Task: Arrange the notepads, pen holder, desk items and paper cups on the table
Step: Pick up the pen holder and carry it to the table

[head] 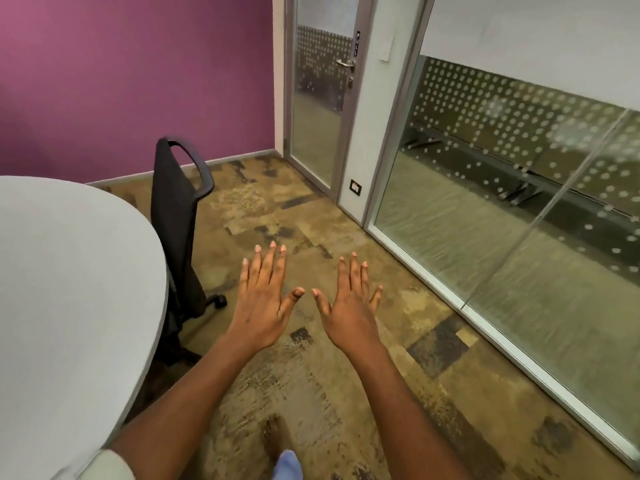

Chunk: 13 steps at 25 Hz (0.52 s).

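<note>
My left hand (265, 299) and my right hand (348, 303) are stretched out side by side above the carpet, backs up, fingers straight and spread, holding nothing. The rounded edge of a white table (86, 271) fills the left of the view; the part I can see is bare. No notepads, pen holder, desk items or paper cups appear in this view.
A black office chair (180, 216) stands tucked against the table's right edge. A purple wall is behind it. A glass door (322, 98) with a handle and a long glass partition (519, 202) line the right side. Patterned carpet (311, 393) lies underfoot.
</note>
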Tool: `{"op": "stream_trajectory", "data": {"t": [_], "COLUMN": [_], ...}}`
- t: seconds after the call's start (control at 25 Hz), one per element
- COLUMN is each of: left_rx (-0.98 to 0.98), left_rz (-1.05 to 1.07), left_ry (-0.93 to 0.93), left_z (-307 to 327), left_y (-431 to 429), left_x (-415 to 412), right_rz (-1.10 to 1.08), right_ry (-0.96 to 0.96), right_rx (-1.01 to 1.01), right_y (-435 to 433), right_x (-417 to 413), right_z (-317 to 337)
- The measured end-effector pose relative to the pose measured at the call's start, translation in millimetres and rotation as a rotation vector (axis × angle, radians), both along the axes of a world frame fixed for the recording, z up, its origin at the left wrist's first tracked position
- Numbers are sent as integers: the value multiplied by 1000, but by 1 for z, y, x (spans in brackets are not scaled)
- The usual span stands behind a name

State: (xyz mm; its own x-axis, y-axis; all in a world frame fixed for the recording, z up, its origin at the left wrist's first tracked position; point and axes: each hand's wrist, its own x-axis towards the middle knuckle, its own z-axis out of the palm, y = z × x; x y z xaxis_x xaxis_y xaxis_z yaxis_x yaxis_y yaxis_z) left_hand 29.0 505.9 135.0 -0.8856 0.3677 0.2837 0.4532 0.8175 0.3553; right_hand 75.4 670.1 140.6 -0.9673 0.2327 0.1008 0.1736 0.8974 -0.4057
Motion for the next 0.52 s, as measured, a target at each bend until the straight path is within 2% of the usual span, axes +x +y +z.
{"op": "stream_trajectory", "data": {"t": [0.16, 0.36, 0.52], "left_rx": [117, 148, 163], "left_rz": [-34, -19, 23], "left_ry": [-68, -60, -63], "left_z": [4, 17, 19], "left_y": [34, 69, 82], "left_x": [-105, -232, -298], "right_rz": [31, 19, 80], "right_ry": [14, 38, 51], "right_rx": [30, -6, -22], "right_y": [28, 67, 75], "right_x": [-94, -223, -298], "right_z": [6, 14, 11]}}
